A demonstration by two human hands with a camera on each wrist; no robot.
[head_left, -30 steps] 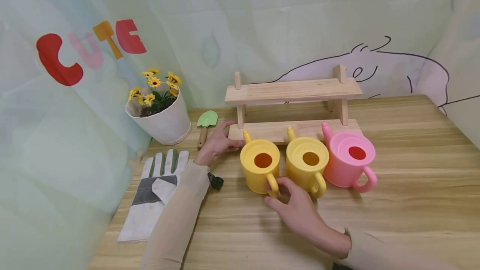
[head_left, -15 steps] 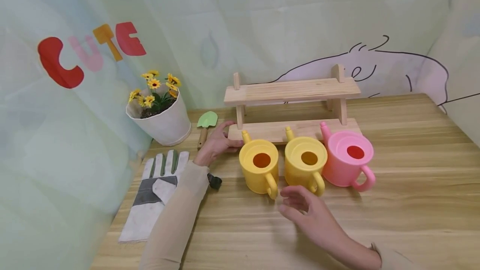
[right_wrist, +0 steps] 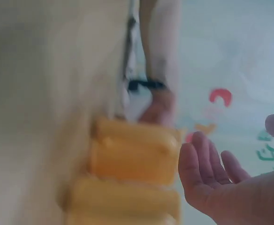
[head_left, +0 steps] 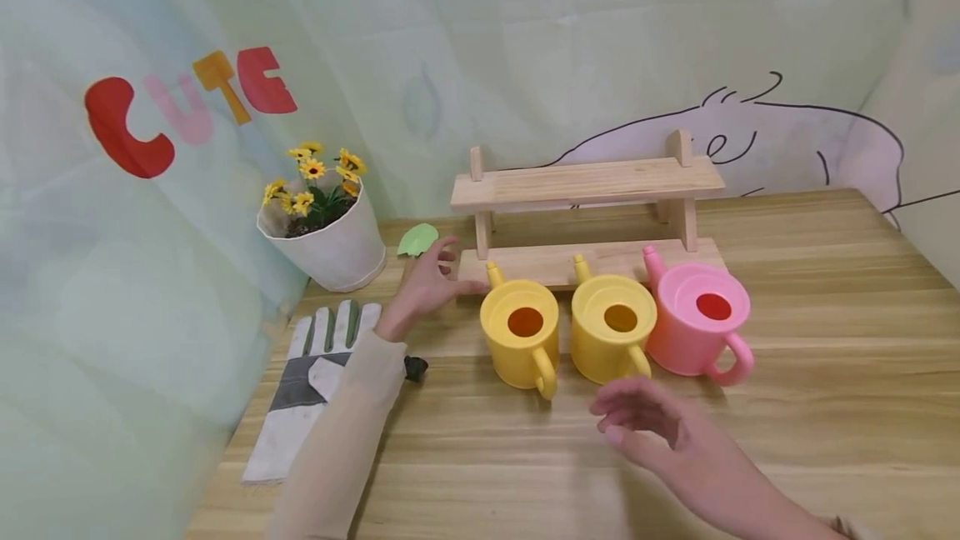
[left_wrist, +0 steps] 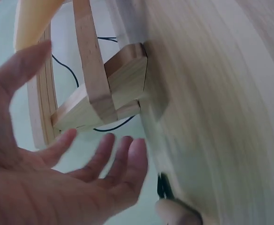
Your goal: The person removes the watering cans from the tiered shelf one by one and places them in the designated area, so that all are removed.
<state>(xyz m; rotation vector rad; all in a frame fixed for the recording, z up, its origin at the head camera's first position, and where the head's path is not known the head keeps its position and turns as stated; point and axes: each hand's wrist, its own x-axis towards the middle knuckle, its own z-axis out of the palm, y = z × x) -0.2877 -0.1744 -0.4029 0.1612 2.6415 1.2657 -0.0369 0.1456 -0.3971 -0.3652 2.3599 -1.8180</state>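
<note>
Three toy watering cans stand in a row before a two-tier wooden shelf (head_left: 585,182): a yellow watering can (head_left: 520,348) at left, another yellow watering can (head_left: 611,340) in the middle, and a pink watering can (head_left: 697,319) at right. My left hand (head_left: 426,283) holds nothing, its fingers spread beside the shelf's left end, which the left wrist view shows close by. In front of the middle can, my right hand (head_left: 678,444) is over the table with fingers loosely bent and nothing in them. The yellow cans look blurred in the right wrist view.
A white pot (head_left: 330,244) of yellow flowers stands at the back left. Beside it lies a green-bladed trowel (head_left: 417,240), its handle mostly hidden by my left hand. A grey and white work glove (head_left: 300,407) lies at the table's left edge.
My right hand has let go of the left yellow can's handle and moved right and toward me. My left hand has come off the shelf's left end, its fingers opening. The cans stay put.
</note>
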